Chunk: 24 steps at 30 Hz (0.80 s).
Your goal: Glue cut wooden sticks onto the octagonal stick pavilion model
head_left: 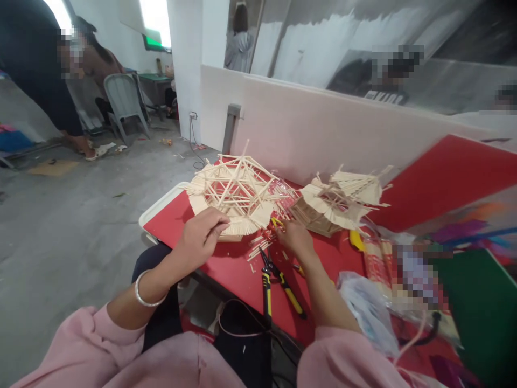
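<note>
- Head view: the left hand (202, 234) rests curled on the near rim of the round, pale wooden-stick roof frame (234, 196), its fingertips pinching the fan of flat sticks at the edge; the frame lies flat on the red tabletop (238, 269), near its left end.
- The right hand (294, 237) lies just right of the frame, fingers bent around something yellow that is mostly hidden; I cannot tell how firmly it grips.
- The frame looks very light, stiff but brittle, a lattice of thin glued sticks. It is probably best held at the thicker rim, not by the crossing spokes or the loose stick ends.
- Black-and-yellow pliers (277, 283) lie between the forearms, beside scattered cut stick pieces (260, 245).
- A second stick-built roof model (341, 202) sits to the right, apart from both hands.
</note>
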### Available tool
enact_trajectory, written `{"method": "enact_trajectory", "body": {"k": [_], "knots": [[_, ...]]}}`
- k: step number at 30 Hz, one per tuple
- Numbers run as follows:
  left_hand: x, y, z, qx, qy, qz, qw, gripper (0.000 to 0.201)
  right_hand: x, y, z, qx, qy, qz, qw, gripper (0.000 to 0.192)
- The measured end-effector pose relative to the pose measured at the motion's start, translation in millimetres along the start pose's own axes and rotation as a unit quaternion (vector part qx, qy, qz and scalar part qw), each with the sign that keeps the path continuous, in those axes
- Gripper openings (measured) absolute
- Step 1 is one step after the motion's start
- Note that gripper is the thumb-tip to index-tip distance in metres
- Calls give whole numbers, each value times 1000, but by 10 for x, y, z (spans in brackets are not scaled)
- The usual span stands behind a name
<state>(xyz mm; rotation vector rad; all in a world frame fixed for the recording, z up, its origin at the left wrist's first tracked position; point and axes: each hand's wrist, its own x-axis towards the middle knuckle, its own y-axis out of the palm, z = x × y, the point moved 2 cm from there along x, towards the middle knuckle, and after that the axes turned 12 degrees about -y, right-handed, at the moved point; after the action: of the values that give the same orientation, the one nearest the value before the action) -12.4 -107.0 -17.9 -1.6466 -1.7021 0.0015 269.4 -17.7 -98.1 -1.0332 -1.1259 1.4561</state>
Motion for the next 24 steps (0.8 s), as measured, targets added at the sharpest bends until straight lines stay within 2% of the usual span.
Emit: {"method": "enact_trajectory", "body": {"k": [2, 4, 5, 6, 8, 10, 12, 15, 16, 18, 20, 22, 24], "knots": [[33, 34, -48, 17, 20, 1, 1000, 15, -270, -126, 95, 30, -7, -5, 1000, 36], [55, 92, -91, 26, 34, -1, 999, 15, -538, -204, 313, 102, -41, -27, 994, 41], [63, 125, -107, 28, 40, -5, 999, 15, -647, -232, 463, 232, -71, -87, 966, 43], [71, 157, -119, 29, 46, -12, 998, 14, -730, -243, 621, 347, -83, -142, 923, 43], [82, 210, -127, 33, 61, -28, 997, 14, -803, -223, 937, 491, -82, -237, 834, 37], [88, 236, -115, 45, 70, -43, 996, 13, -756, -167, 1224, 591, -87, -240, 765, 33], [94, 227, -88, 55, 73, -47, 995, 13, -648, -132, 1416, 659, -83, -233, 710, 33], [120, 151, -34, 55, 55, -68, 995, 10, -477, -141, 1516, 722, -39, -254, 642, 37], [135, 114, -10, 54, 43, -88, 994, 16, -429, -154, 1520, 737, -22, -260, 624, 39], [171, 38, 47, 47, 7, -134, 990, 36, -351, -179, 1519, 761, 4, -259, 594, 43], [206, -21, 108, 27, -31, -162, 986, 47, -313, -195, 1521, 774, 15, -255, 579, 45], [221, -56, 139, 13, -41, -162, 986, 48, -332, -198, 1532, 770, 16, -263, 581, 45], [206, -58, 106, 35, 6, -137, 990, 38, -413, -199, 1554, 746, -1, -279, 604, 45]]}}
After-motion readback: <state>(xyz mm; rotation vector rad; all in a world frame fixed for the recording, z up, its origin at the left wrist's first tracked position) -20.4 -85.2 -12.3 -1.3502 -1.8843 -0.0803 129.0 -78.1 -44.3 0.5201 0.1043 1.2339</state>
